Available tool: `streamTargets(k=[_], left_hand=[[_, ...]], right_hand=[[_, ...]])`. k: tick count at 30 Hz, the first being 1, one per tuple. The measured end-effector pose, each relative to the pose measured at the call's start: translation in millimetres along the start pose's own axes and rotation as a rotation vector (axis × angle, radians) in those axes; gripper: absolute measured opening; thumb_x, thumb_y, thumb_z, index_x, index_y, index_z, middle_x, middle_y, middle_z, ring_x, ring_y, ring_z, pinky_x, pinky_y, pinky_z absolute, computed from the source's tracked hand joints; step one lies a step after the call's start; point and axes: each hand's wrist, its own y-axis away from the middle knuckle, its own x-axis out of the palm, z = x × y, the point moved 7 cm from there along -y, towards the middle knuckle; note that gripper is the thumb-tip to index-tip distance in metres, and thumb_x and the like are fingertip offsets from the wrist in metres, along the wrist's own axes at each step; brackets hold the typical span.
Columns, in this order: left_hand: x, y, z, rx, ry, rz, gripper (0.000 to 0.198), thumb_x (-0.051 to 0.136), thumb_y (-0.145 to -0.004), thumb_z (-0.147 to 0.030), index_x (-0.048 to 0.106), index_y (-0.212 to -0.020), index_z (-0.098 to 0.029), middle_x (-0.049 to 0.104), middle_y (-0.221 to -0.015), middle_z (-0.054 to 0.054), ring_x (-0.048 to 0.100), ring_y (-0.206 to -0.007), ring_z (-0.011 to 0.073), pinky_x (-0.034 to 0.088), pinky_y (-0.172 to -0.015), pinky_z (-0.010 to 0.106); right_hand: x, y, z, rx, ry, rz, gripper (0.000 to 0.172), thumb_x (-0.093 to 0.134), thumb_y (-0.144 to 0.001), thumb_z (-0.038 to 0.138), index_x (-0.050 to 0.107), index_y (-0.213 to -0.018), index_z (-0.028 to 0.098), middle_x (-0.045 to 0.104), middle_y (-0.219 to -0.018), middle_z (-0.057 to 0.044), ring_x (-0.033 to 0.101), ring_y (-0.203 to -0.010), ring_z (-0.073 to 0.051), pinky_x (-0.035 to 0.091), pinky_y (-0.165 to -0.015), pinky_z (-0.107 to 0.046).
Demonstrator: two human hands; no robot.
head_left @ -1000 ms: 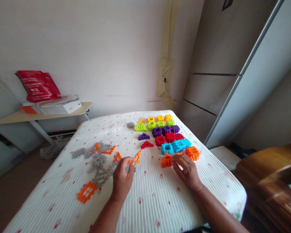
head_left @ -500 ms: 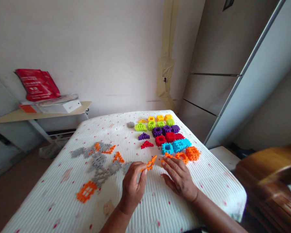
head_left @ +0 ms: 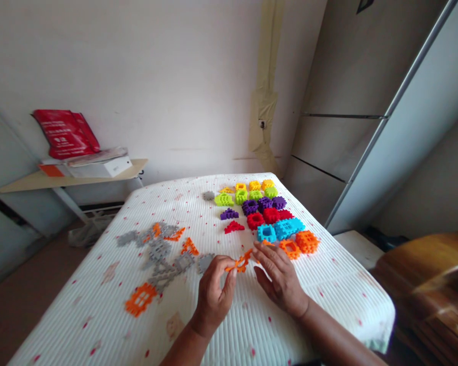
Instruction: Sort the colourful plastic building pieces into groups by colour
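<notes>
Between thumb and fingers of my left hand point(head_left: 215, 290) is a flat orange building-block piece with a toothed edge point(head_left: 244, 261). My right hand point(head_left: 281, 280) is just right of it, fingers stretched out and slightly apart. Its fingertips partly cover another orange block, and I cannot tell whether they touch it. Farther right lie an orange ring-shaped block point(head_left: 290, 249) and an orange stack point(head_left: 307, 242). Left of my hands are scattered grey pieces point(head_left: 159, 250), an orange triangular piece point(head_left: 190, 247) and an orange window piece point(head_left: 141, 300).
Sorted rows of blue point(head_left: 266, 233), red point(head_left: 255, 220), purple point(head_left: 249, 207), green point(head_left: 241, 196) and yellow blocks point(head_left: 255, 185) lie on the quilted white cover point(head_left: 110, 310). A side table point(head_left: 15, 184) with a red package point(head_left: 66, 133) stands left; a tall cabinet point(head_left: 336, 66) stands right.
The orange piece in my left hand has tilted lower and come closer to my right fingertips. The whole view has shifted slightly.
</notes>
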Motion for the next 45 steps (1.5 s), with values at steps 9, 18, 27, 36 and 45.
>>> streamTargets(k=[9, 18, 27, 36, 45], left_hand=[[-2.0, 5, 15, -0.182, 0.097, -0.034, 0.013, 0.050, -0.082, -0.017, 0.053, -0.095, -0.019, 0.061, -0.088, 0.006, 0.060, -0.085, 0.0161, 0.049, -0.077, 0.028], [-1.4, 12, 51, -0.694, 0.620, -0.171, 0.034, 0.065, -0.075, -0.029, 0.049, -0.103, -0.019, 0.061, -0.073, -0.001, 0.057, -0.067, 0.0103, 0.046, -0.064, 0.021], [6.4, 12, 53, -0.749, 0.620, -0.041, 0.017, 0.067, -0.070, -0.030, 0.057, -0.075, -0.016, 0.059, -0.065, -0.002, 0.054, -0.061, 0.0103, 0.042, -0.061, 0.021], [16.7, 14, 44, -0.782, 0.651, 0.114, 0.028, 0.069, -0.066, -0.033, 0.051, -0.083, -0.019, 0.060, -0.068, -0.001, 0.056, -0.060, 0.0121, 0.042, -0.058, 0.023], [20.7, 15, 43, -0.762, 0.668, 0.190, 0.027, 0.067, -0.069, -0.030, 0.049, -0.086, -0.019, 0.061, -0.070, -0.001, 0.056, -0.062, 0.0115, 0.041, -0.059, 0.023]], right_hand=[[7, -11, 7, 0.062, -0.163, 0.035, 0.034, 0.045, -0.086, 0.010, 0.053, -0.117, 0.020, 0.062, -0.100, -0.010, 0.058, -0.091, -0.020, 0.050, -0.076, -0.036], [24, -8, 41, -0.061, -0.295, 0.138, 0.032, 0.042, -0.087, 0.007, 0.052, -0.116, 0.017, 0.065, -0.097, -0.009, 0.059, -0.084, -0.017, 0.050, -0.072, -0.032], [6, -16, 27, -0.040, -0.201, 0.024, 0.031, 0.046, -0.086, 0.009, 0.052, -0.115, 0.018, 0.063, -0.109, -0.012, 0.059, -0.097, -0.019, 0.052, -0.078, -0.036], [14, -15, 17, 0.006, -0.234, 0.117, 0.022, 0.049, -0.088, 0.016, 0.055, -0.109, 0.018, 0.065, -0.089, -0.007, 0.059, -0.081, -0.017, 0.051, -0.071, -0.032], [12, -16, 22, -0.020, -0.297, 0.118, 0.013, 0.048, -0.089, 0.014, 0.058, -0.096, 0.019, 0.065, -0.085, -0.006, 0.059, -0.076, -0.015, 0.050, -0.066, -0.027]])
